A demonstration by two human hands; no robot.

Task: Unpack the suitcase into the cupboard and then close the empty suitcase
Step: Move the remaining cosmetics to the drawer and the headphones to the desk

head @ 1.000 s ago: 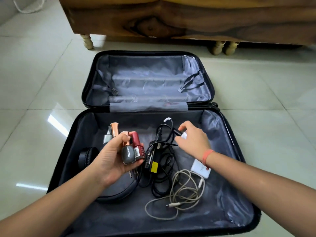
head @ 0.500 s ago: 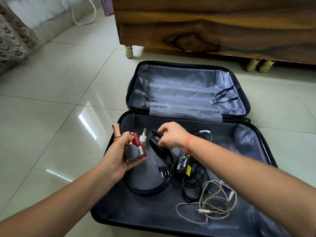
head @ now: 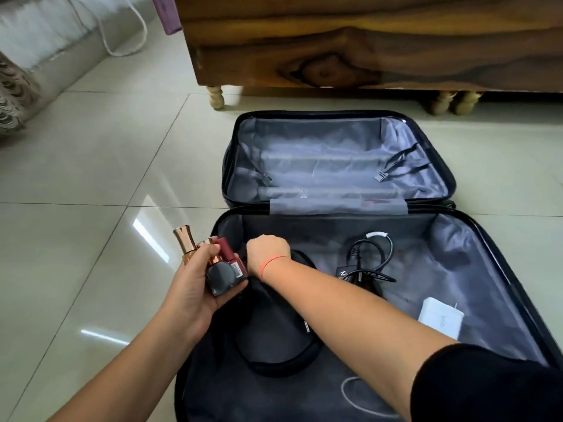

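The black suitcase (head: 231,153) lies open on the tiled floor, its far half showing only grey lining and straps. My left hand (head: 189,289) is shut on several nail polish bottles (head: 227,269) over the suitcase's near left rim. My right hand (head: 268,249) reaches across to the near half's back left corner. Its fingers curl downward, and what they touch is hidden. Black headphones (head: 274,359) lie under my right forearm. Also in the near half are a black charger with its cable (head: 365,264), a white adapter (head: 440,319) and a pale cable (head: 350,394).
A wooden cupboard (head: 365,44) on turned legs (head: 216,97) stands just beyond the suitcase. To the far left are a patterned fabric edge (head: 12,95) and a white cord (head: 134,41) along the wall. Glossy floor tiles (head: 91,208) spread to the left.
My right hand has moved left from the cables to the back left corner, beside my left hand. The view has swung left. My left hand still grips the bottles.
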